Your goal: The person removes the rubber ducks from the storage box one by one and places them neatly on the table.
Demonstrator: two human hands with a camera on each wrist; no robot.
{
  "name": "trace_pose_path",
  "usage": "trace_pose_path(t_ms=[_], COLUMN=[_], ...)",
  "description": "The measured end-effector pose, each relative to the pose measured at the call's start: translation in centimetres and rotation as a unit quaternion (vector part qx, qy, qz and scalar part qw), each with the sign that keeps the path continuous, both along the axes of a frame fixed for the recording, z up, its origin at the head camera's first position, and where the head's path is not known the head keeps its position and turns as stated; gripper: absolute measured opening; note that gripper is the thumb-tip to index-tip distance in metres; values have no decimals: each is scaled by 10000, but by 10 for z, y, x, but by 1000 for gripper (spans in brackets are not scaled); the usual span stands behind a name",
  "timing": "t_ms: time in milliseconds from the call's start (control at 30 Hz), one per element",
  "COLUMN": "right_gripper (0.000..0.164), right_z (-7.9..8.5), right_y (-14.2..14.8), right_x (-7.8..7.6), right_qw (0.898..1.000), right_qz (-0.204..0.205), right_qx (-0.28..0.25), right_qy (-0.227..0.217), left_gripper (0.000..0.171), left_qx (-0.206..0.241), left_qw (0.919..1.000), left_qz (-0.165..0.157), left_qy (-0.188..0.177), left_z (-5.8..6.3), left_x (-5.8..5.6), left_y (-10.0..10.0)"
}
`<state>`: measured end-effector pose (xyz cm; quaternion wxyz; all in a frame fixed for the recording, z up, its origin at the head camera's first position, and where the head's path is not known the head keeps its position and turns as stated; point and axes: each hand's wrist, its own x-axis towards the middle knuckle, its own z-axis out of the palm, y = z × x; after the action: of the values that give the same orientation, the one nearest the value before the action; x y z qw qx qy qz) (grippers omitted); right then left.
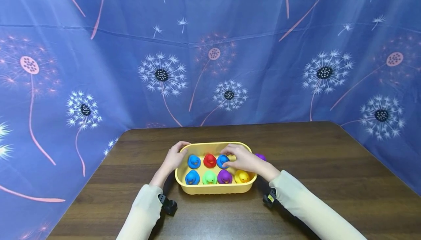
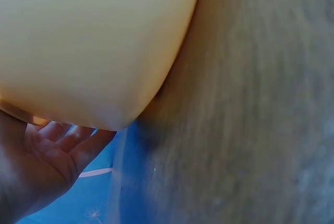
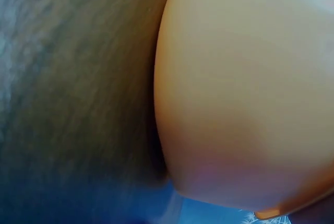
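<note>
A yellow plastic tub stands on the table with rubber ducks in two rows. My left hand grips its left end, thumb over the rim; the left wrist view shows the fingers against the outer wall. Reaching over the right end, my right hand pinches a blue duck in the back row between thumb and fingers. Beside that duck sit a red duck and another blue duck. The front row holds a blue duck, a green duck, a purple duck and a yellow duck.
Just outside the tub's right end, a small purple object shows partly behind my right hand. The dark wooden table reaches back to a blue dandelion-print cloth. In the right wrist view the tub wall fills much of the frame.
</note>
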<state>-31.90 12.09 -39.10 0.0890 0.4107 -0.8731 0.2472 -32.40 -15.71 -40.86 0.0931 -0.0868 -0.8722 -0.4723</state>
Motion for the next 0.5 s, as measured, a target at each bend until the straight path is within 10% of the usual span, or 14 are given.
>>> trace_pose_path(t_ms=[500], right_gripper=[34], right_z=[2], right_y=[-1], right_x=[3], right_qw=[9997], right_qz=[-74], right_qx=[169], right_qy=[-178], left_gripper=[20], left_qx=[19], left_qw=[9999], left_qz=[96], left_qy=[-49], left_z=[-1], left_x=[-2], left_y=[1])
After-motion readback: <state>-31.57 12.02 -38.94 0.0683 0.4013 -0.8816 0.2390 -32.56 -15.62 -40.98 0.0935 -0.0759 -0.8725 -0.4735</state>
